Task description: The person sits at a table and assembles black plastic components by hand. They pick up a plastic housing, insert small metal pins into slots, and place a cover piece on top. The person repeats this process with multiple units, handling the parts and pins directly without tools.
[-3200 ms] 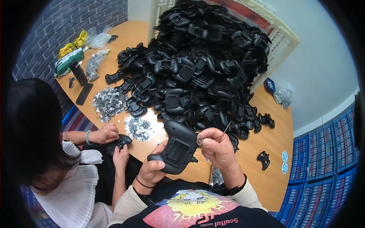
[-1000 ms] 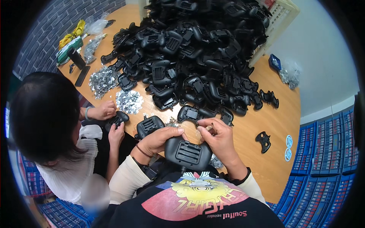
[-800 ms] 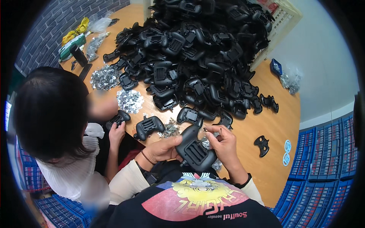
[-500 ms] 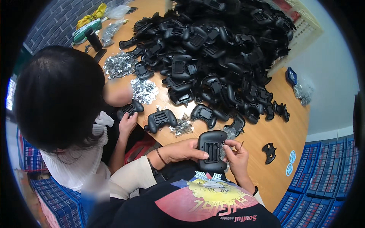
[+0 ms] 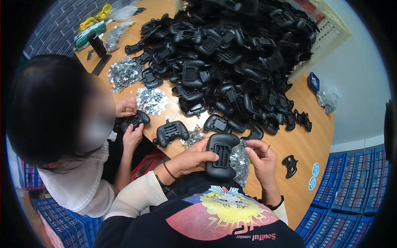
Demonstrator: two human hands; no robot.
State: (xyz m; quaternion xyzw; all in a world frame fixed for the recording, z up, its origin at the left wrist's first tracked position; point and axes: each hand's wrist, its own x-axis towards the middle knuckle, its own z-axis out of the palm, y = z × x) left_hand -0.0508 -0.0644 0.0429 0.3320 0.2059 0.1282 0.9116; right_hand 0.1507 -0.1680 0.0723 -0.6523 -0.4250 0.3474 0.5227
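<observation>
My left hand (image 5: 191, 160) grips a black game controller shell (image 5: 213, 166) by its left side, thumb on the edge of the open battery bay. The bay, with its long slots, faces up. Just right of the shell my right hand (image 5: 263, 160) is raised, thumb and forefinger pinched together. Whatever sits between those fingertips is too small to make out. Between shell and right hand shows a heap of small shiny metal pieces (image 5: 240, 162), partly covered by the shell. Another controller shell (image 5: 172, 131) lies on the table beyond my left hand.
A large pile of black controller shells (image 5: 244, 62) covers the table's far side. Heaps of metal clips (image 5: 151, 100) lie left of it. At left a co-worker handles a controller (image 5: 136, 120). A black controller part (image 5: 290, 166) lies at right; blue crates (image 5: 351, 186) stand beyond the edge.
My right hand has moved off the shell to the right, uncovering the metal pieces. The shell has shifted slightly left and up. The co-worker's other hand has come into view by their controller.
</observation>
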